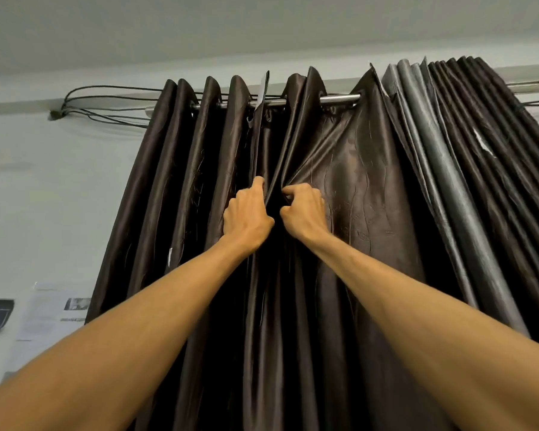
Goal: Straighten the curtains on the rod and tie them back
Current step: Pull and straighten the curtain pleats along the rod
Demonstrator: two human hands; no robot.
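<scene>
— Where is the curtain, and how am I holding it?

— The brown curtain (339, 169) hangs from the rod (339, 98) straight ahead of you, filling the middle of the view. You have it in both hands, well below the rod. Your left hand (248, 213) is curled into one fold with a single digit raised against the cloth. Your right hand (304, 213) is clenched on the neighbouring fold. The two hands are just beside each other with one dark pleat between them.

— How far along would you say I am?

— Early, by my reading. The pleats are uneven: tight on the left, then one wide flat stretch to the right of your right hand, with bare rod showing above it. A pale edge sticks up at the rod above your left hand. That may be where two panels meet, but I cannot tell. The grey folds (433, 157) at the right are bunched hard together. Evening out the spacing is left, and so is all the tying back. No tie or hook shows anywhere.

— Count things for me.

— One rod. Two hands, both gripping cloth. One run of brown cloth, possibly two panels. One grey bunch, with darker pleats (479, 104) beyond it. On the wall (44, 181) to the left, several cables (106, 88) run in behind the curtain top. Lower down there are some papers (50, 309), too blurred to count.
</scene>
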